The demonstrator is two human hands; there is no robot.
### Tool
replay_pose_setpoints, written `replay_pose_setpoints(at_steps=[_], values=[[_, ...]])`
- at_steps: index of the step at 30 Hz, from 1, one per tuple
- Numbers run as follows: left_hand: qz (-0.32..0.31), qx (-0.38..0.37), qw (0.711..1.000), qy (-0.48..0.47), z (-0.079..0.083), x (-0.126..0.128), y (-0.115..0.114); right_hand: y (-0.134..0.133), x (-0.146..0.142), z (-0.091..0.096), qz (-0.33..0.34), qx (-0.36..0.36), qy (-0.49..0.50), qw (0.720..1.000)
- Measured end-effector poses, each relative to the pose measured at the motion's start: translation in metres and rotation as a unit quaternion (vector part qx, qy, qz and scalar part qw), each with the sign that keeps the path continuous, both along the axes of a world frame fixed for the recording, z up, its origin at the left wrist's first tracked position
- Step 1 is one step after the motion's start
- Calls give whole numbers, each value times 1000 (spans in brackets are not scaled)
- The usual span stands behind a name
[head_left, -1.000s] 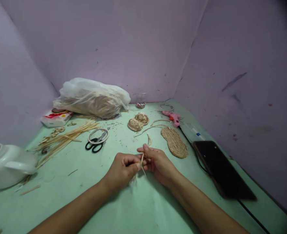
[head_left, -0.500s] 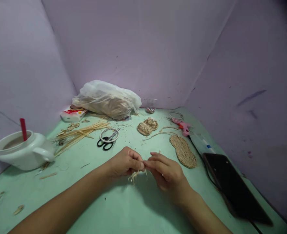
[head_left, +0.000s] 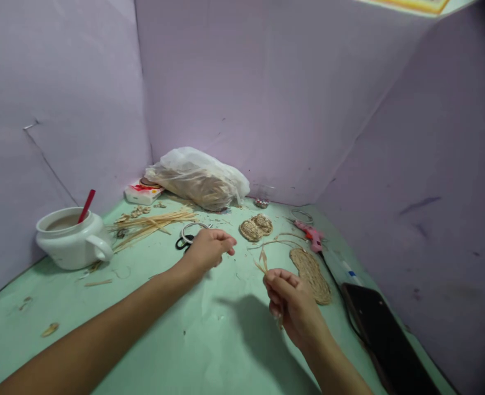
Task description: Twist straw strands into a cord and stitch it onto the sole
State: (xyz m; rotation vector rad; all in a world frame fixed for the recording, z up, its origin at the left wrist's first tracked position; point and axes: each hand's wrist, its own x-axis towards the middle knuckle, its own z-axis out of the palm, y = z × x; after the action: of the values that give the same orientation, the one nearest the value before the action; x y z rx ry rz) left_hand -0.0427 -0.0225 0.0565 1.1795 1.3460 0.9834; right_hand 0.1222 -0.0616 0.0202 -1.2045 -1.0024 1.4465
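My right hand pinches a small bunch of pale dried straw strips, whose ends stick up above the thumb and fingers. More ends hang below the palm. My left hand is over the table with fingers curled together, and nothing shows in them. Just behind it, partly covered, are the black-handled scissors and a pale ring. A flat, sole-shaped coiled fibre piece lies beyond my right hand. Farther back sits a smaller woven fibre piece with two rounded lobes.
On the left stand a white handled pot with a red stick and loose straw strips. A plastic bag rests against the back wall. At right are a pink glue gun, its black cord and a dark phone-like slab.
My hands have come apart. The left moved up and forward toward the scissors, letting go of the straw; the right keeps the straw, now turned upward. The view has shifted left.
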Motion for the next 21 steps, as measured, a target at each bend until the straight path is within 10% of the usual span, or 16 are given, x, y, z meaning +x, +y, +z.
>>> replay_pose_setpoints(at_steps=[6,21], values=[[-18,125,987,102,4,-1,-13,1,-2,4,32,-117,183,976],[-5,249,930,271,13,-5,-22,14,2,-14,10,-145,212,966]])
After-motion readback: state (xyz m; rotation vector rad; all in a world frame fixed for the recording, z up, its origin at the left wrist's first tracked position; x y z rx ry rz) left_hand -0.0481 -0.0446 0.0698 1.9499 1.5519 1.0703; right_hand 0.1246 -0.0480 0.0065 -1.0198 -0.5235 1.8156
